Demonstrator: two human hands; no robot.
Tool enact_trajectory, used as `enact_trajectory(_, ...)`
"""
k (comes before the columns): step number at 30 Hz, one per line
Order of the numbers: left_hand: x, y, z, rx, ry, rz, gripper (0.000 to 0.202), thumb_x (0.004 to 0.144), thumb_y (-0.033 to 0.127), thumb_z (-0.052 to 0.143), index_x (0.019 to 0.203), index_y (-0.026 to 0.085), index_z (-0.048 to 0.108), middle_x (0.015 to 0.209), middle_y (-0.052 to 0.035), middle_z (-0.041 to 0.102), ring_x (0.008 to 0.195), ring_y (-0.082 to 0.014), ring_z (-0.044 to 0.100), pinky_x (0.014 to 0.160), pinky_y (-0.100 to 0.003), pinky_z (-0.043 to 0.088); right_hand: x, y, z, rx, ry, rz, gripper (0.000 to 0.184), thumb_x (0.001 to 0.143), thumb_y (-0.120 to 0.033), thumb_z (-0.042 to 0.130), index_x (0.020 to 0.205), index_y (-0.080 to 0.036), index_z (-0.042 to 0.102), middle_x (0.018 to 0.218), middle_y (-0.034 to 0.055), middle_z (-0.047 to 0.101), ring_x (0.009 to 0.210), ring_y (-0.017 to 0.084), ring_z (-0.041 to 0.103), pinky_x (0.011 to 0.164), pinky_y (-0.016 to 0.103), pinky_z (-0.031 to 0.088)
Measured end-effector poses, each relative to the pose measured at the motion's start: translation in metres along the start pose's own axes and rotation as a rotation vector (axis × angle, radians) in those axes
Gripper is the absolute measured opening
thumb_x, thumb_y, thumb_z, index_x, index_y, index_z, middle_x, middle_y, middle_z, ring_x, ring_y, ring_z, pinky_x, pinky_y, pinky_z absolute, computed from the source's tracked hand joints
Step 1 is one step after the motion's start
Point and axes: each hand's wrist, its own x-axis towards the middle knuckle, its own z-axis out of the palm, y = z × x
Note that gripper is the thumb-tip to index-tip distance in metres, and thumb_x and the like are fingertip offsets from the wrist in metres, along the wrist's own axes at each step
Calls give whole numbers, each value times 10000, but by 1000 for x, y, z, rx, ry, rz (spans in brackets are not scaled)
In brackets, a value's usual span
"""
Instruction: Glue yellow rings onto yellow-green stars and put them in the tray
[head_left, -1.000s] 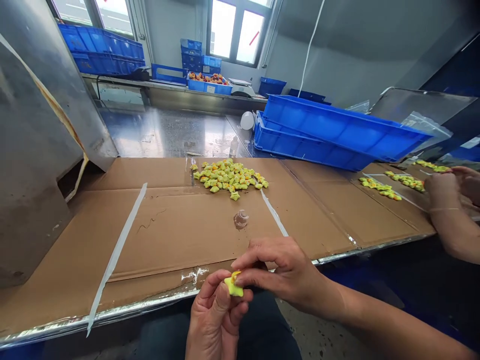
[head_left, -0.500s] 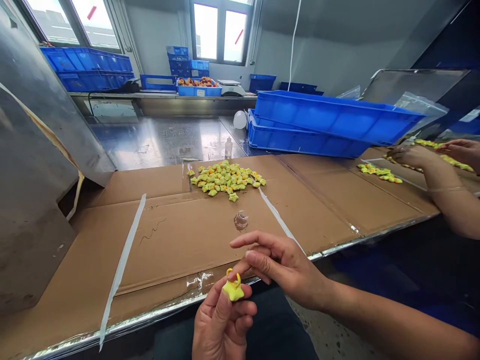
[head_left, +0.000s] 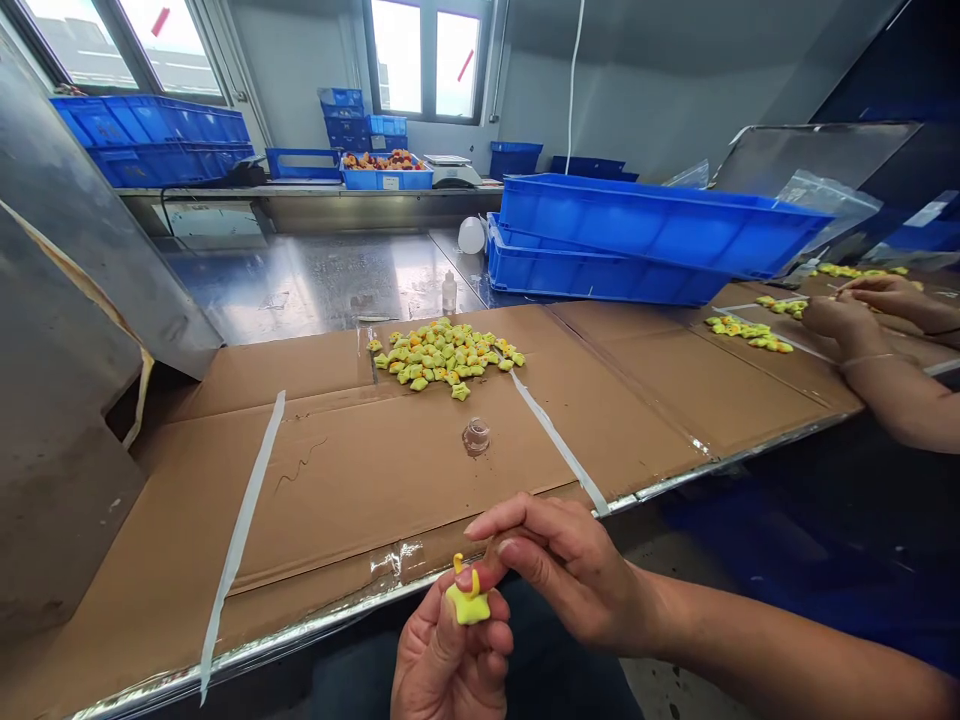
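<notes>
My left hand (head_left: 444,658) sits low at the near table edge and pinches a small yellow-green toy piece (head_left: 468,603) with a yellow hook on top. My right hand (head_left: 559,565) hovers just right of it, fingers curled, thumb and a fingertip touching the hook. A pile of the same yellow-green pieces (head_left: 444,355) lies farther back on the cardboard-covered table (head_left: 360,470). A small clear plastic cup (head_left: 476,436) stands between the pile and my hands.
Two stacked blue trays (head_left: 637,240) stand at the back right. A co-worker's hands (head_left: 855,312) work over more pieces (head_left: 746,332) at the far right. A metal panel (head_left: 82,300) leans at the left. A small bottle (head_left: 449,292) stands behind the pile.
The view has shifted slightly. My right hand lifted off the toy piece half a second ago and has come back down onto its hook; my left hand keeps holding the piece.
</notes>
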Motion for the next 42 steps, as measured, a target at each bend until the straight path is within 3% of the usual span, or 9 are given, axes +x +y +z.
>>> enact_trajectory(7,5,0,12,71,90,110,254,525,187,872,760,186,775,633,-24,752,489,-91,684,492,-97,543,4,4,-3,-50,18,-49,236,1007,-245,418,1180,-134,536,839,58,734,770,148,682,710,240,512)
enact_trajectory(18,5,-1,1,89,33,77,244,532,191,872,756,190,773,616,-19,747,473,-83,672,476,-88,528,4,8,-1,-54,-21,-144,266,1015,-233,384,1209,-97,505,787,68,725,691,148,662,664,245,493)
enact_trajectory(24,3,-1,11,140,78,108,242,504,220,881,721,198,777,565,-20,733,425,-99,653,407,-102,508,0,10,-2,18,-34,-157,250,1000,-197,411,1206,-129,533,849,85,724,728,158,654,686,262,495)
enact_trajectory(27,4,-1,19,188,123,207,259,473,259,891,704,224,778,555,-32,737,418,-125,660,387,-126,507,-1,15,-3,298,-23,-63,304,1017,-266,417,1304,-182,472,918,84,723,528,95,527,512,200,434)
enact_trajectory(30,6,-2,20,221,206,328,285,418,266,908,664,230,766,605,-42,764,455,-137,683,427,-131,526,-5,20,0,474,106,63,302,1024,-302,405,1314,-228,446,960,86,717,421,68,346,394,181,307)
enact_trajectory(34,11,-5,12,308,360,598,316,428,254,906,698,220,744,699,-37,788,584,-165,727,555,-153,566,-16,15,5,202,309,-1,284,1017,-184,373,1286,-224,454,989,63,711,479,73,478,458,182,401)
enact_trajectory(36,12,-9,9,369,397,761,297,496,250,882,747,207,730,740,-28,793,643,-177,737,629,-177,579,-22,8,6,-27,250,-167,323,981,-95,380,1276,-192,470,1017,60,702,689,106,621,632,199,494)
enact_trajectory(38,12,-15,8,447,415,907,278,553,229,855,793,199,718,770,-8,794,660,-171,739,669,-184,583,-25,2,7,-198,150,-286,337,943,-43,397,1250,-146,494,1040,76,690,851,139,647,758,225,498)
enact_trajectory(42,9,-24,8,645,417,1113,241,640,163,790,865,177,705,832,-9,790,676,-157,738,681,-168,584,-27,0,12,-320,79,-315,331,926,-39,396,1244,-89,471,1004,120,682,649,148,630,595,251,480)
